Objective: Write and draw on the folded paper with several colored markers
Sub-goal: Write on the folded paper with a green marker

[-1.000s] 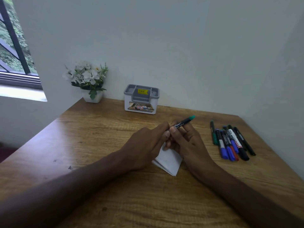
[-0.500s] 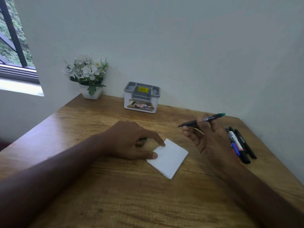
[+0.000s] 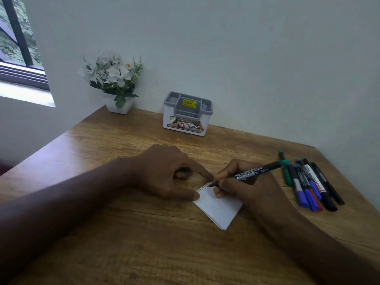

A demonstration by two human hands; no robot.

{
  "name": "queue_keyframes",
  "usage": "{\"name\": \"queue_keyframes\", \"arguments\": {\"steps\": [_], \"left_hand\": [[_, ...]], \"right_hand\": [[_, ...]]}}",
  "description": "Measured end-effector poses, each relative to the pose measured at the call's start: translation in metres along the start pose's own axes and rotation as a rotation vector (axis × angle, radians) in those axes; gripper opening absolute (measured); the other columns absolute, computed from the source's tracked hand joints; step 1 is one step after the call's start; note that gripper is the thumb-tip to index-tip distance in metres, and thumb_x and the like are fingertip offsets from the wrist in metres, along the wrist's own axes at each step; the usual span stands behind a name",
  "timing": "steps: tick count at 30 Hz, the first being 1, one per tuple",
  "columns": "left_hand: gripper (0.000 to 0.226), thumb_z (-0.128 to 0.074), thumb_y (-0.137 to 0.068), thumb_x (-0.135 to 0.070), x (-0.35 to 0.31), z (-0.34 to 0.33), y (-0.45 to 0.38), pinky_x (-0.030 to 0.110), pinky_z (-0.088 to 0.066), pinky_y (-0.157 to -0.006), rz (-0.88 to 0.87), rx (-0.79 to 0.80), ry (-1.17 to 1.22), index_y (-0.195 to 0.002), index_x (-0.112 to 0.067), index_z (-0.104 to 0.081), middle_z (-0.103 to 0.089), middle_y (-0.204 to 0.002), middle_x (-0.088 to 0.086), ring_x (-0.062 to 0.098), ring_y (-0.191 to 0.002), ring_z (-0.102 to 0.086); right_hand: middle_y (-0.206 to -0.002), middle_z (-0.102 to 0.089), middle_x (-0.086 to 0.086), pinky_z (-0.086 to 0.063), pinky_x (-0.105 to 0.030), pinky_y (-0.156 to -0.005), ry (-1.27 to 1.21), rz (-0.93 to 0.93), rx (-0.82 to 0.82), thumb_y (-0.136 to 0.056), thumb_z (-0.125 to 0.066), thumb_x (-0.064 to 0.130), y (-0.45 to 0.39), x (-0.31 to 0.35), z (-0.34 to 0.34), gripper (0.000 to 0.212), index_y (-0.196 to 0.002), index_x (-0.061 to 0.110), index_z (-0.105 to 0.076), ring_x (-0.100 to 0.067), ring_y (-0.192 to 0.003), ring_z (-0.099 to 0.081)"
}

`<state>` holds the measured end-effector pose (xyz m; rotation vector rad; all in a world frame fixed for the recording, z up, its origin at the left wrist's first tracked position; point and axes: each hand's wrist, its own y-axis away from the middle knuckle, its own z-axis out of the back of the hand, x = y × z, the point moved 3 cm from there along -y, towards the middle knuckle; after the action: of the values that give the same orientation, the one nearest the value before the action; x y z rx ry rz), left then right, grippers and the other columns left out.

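Note:
A small folded white paper (image 3: pixel 218 209) lies on the wooden table (image 3: pixel 144 243), with green marks along its upper left edge. My right hand (image 3: pixel 249 189) grips an uncapped black marker with a green end (image 3: pixel 256 171), its tip touching the paper's upper left corner. My left hand (image 3: pixel 162 173) presses its index fingertip and thumb on the paper's left edge. Its other fingers curl round a small dark cap (image 3: pixel 183 171).
Several markers (image 3: pixel 308 186) in green, blue, red and black lie side by side at the right. At the back by the wall stand a grey and white desk organizer (image 3: pixel 187 115) and a white flower pot (image 3: pixel 115 83). A window (image 3: pixel 16 48) is at the far left.
The cap came off the marker and stayed in my left hand. My right hand swung out to the right, then came back down and put the marker's tip on the paper, where green marks now show.

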<state>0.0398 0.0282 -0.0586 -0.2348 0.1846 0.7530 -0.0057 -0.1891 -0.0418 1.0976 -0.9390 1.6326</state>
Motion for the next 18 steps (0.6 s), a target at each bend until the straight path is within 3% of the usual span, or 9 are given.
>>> {"name": "queue_keyframes", "arguments": {"steps": [3, 8, 13, 18], "left_hand": [[0.058, -0.057, -0.084, -0.074, 0.000, 0.002, -0.001, 0.028, -0.035, -0.059, -0.005, 0.008, 0.017, -0.140, -0.061, -0.048, -0.055, -0.074, -0.030, -0.002, -0.073, -0.053], [0.058, -0.061, -0.086, -0.068, 0.002, 0.003, 0.000, 0.027, -0.034, -0.058, -0.016, 0.034, 0.052, -0.142, -0.058, -0.049, -0.054, -0.067, -0.010, 0.006, -0.068, -0.053], [0.058, -0.063, -0.086, -0.067, 0.002, 0.004, 0.000, 0.031, -0.037, -0.060, -0.017, 0.044, 0.067, -0.141, -0.059, -0.048, -0.054, -0.067, -0.008, 0.010, -0.068, -0.054], [0.058, -0.063, -0.085, -0.066, 0.000, 0.004, 0.001, 0.033, -0.040, -0.061, -0.026, 0.036, 0.079, -0.141, -0.055, -0.051, -0.056, -0.067, -0.006, 0.011, -0.067, -0.055]], "right_hand": [[-0.088, -0.081, 0.002, -0.062, -0.025, -0.078, 0.170, 0.053, 0.039, -0.078, -0.080, 0.002, 0.001, 0.004, -0.008, 0.013, -0.082, 0.015, -0.081, -0.009, -0.086, -0.075], [-0.078, -0.080, 0.003, -0.065, -0.037, -0.073, 0.242, 0.086, 0.023, -0.081, -0.076, 0.003, 0.000, 0.000, -0.012, 0.017, -0.079, 0.019, -0.080, -0.015, -0.074, -0.076], [-0.082, -0.080, 0.006, -0.061, -0.028, -0.065, 0.264, 0.120, 0.022, -0.082, -0.078, 0.012, 0.000, -0.004, -0.012, 0.009, -0.081, 0.021, -0.080, -0.010, -0.071, -0.075], [-0.085, -0.080, 0.011, -0.062, -0.027, -0.067, 0.334, 0.152, 0.029, -0.083, -0.080, 0.019, -0.001, -0.006, -0.014, 0.008, -0.083, 0.027, -0.081, -0.006, -0.077, -0.075]]}}
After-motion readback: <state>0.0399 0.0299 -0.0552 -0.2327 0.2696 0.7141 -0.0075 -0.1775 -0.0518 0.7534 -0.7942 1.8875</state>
